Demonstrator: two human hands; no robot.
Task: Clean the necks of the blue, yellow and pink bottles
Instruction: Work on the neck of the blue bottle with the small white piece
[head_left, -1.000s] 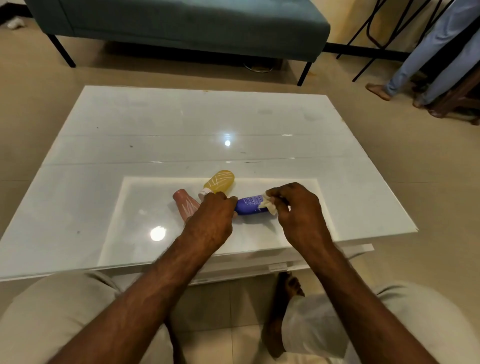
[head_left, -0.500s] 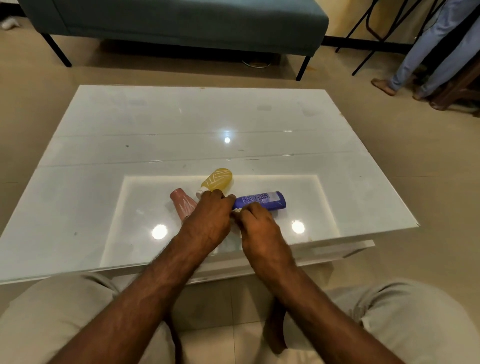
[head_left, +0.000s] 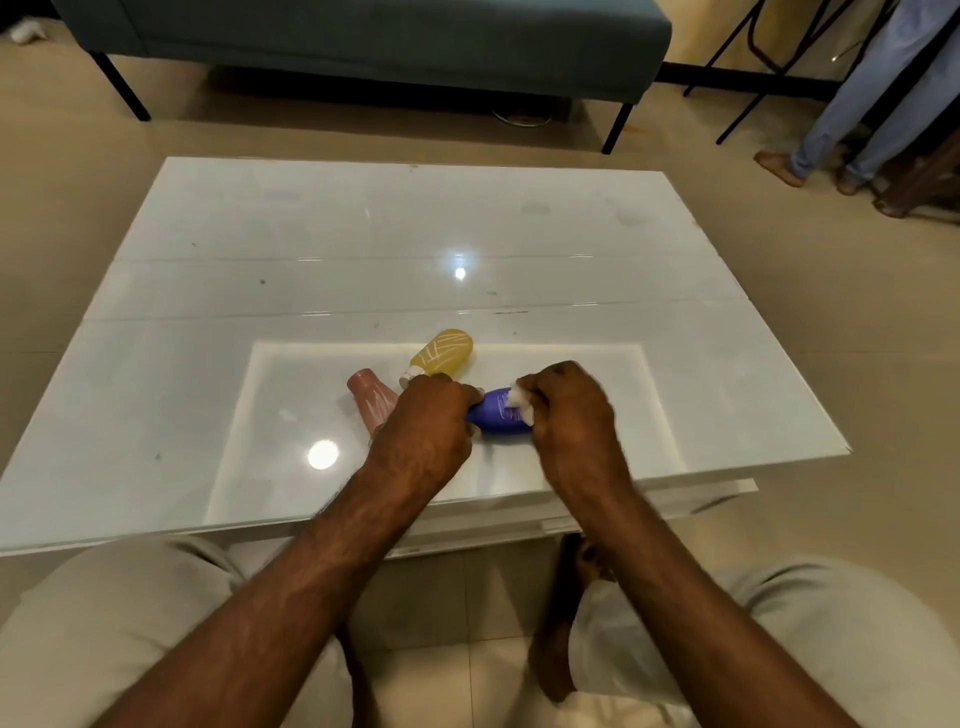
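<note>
A blue bottle (head_left: 497, 415) lies on its side on the glossy white table (head_left: 363, 249). My left hand (head_left: 423, 423) grips its left end, hiding that end. My right hand (head_left: 569, 415) holds a small white tissue (head_left: 518, 399) pressed against the bottle's right part. A yellow bottle (head_left: 444, 353) lies just behind my left hand, its white neck toward me. A pink bottle (head_left: 374, 397) lies to the left, its near end hidden by my left wrist.
A teal bench (head_left: 363, 41) stands beyond the table. Another person's legs (head_left: 857, 104) and black chair legs are at the far right. My knees sit below the table's near edge. Light glare spots mark the tabletop.
My right hand slid from the bottle's left end, close to my left hand, back to its right part with the tissue. My left hand stayed put.
</note>
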